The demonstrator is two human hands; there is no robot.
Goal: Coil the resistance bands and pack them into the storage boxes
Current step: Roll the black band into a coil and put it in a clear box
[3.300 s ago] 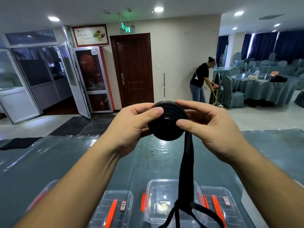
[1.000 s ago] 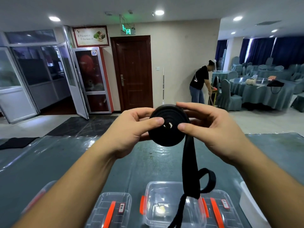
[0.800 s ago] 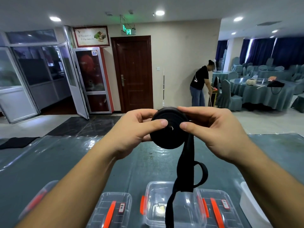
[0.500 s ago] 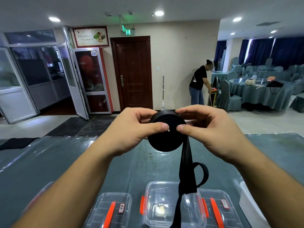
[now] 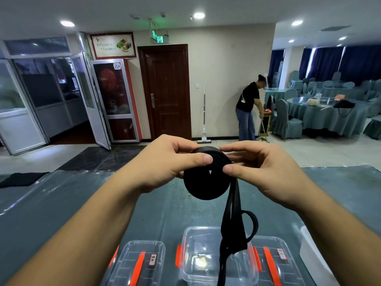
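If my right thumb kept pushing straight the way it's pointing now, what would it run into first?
Likely the left hand's thumb. The right hand points its thumb leftward across the face of the black coil, toward that thumb tip, though their relative depth is unclear.

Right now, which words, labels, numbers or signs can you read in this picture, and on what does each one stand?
None can be read for certain.
Green exit sign above the door: only a pictogram, no legible words.
Framed poster on the wall: lines of characters, too small to read.
Round sticker on the glass door: blurred.
Label on the left box lid: handwritten characters, too blurred.
Label on the right box lid: too blurred.
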